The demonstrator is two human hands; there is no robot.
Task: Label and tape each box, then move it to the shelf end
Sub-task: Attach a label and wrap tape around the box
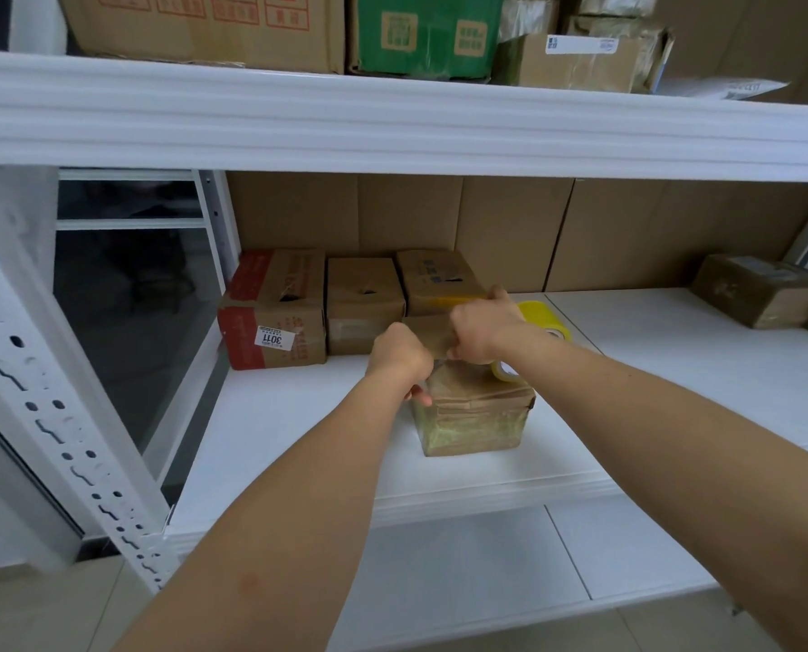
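The small brown box (475,414) sits on the white shelf (298,444), toward its near edge and a little right of centre, apart from the three boxes lined up at the far left (275,308). Both hands are curled over its top: the left hand (399,357) presses down at the box's left top edge, fingers bent over the corner, while the right hand (484,329) is clamped round the yellow tape roll (540,322), which peeks out to its right, with clear tape (503,369) apparently drawn down toward the lid. The step in hand looks like taping the top seam. To do it well, the left hand should keep the flaps flat and pin the free end of the tape while the right pulls the roll straight along the seam under steady tension, so the strip lies without wrinkles or a skewed run. Carrying the tape a little down each side would hold the lid better. I cannot tell whether this box already carries a label.
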